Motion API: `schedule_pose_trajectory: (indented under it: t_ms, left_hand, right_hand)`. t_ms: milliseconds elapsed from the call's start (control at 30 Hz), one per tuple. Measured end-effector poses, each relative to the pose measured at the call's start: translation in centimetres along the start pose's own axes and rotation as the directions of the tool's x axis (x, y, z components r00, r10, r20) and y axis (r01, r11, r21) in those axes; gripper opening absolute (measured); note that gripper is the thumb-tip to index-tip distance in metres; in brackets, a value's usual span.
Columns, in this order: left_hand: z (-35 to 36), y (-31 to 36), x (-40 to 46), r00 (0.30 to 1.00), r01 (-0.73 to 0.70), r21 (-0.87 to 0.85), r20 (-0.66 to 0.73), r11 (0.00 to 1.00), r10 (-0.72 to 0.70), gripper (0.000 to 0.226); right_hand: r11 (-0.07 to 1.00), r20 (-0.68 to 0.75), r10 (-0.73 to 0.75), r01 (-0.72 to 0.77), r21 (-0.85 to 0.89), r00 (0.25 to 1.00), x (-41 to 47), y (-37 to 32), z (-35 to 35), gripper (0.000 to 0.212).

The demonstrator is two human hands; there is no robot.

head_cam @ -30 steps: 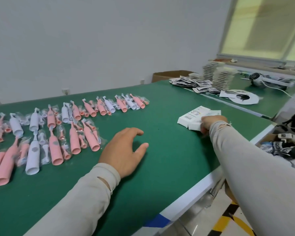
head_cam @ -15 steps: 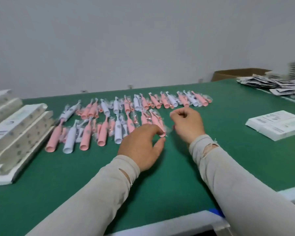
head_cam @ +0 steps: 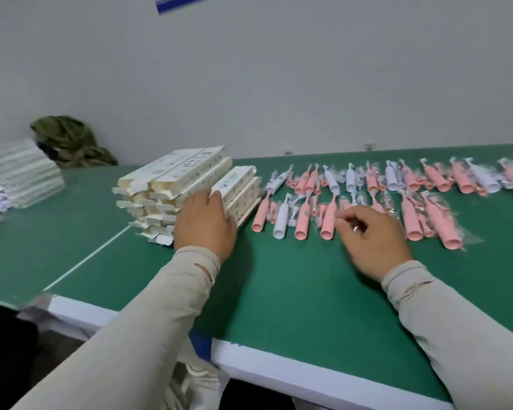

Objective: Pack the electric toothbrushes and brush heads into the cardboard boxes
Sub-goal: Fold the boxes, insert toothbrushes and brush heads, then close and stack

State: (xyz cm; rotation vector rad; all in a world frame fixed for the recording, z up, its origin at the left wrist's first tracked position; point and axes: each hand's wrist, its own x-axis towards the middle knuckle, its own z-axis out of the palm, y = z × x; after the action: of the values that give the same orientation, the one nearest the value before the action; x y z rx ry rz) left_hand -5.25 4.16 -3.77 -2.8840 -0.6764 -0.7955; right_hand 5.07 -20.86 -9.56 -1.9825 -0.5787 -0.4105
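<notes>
1. The left hand [head_cam: 205, 222] lies on the near end of the stack of cardboard boxes [head_cam: 190, 187]. Its fingers are nearly straight and lie flat against the box ends, so the hand touches the stack and does not close around any box.
2. The right hand [head_cam: 373, 238] is over the green table [head_cam: 293, 291], just in front of the near row of toothbrushes. Its fingers are curled inward, and the fingertips [head_cam: 342, 216] are at the clear plastic wrap of one pink toothbrush [head_cam: 328, 221]. If they really pinch the wrap or only touch it, I cannot tell.
3. The boxes in the stack are long, white and lie on their sides, several layers high. Their end flaps point toward the person and stand open. What is inside them is not visible.
4. The toothbrushes [head_cam: 397, 184] lie in two rows to the right of the stack, each in a clear bag. Most are pink, some are white [head_cam: 280, 220]. Small brush heads [head_cam: 292, 213] lie between the handles.
5. A second pile of white boxes [head_cam: 21, 173] is far to the left, apart from the first stack, and a green cloth [head_cam: 68, 140] lies behind it near the wall.
</notes>
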Motion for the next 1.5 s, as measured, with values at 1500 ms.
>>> schedule_pose_trajectory:
  t_ms: [1500]
  left_hand:
    - [5.4,18.0,-0.8,0.769,0.637,-0.599,0.454,-0.485,0.45,0.065]
  right_hand:
    - [0.332,0.738,0.156,-0.739,0.587,0.656,1.1,-0.4,-4.2,0.036]
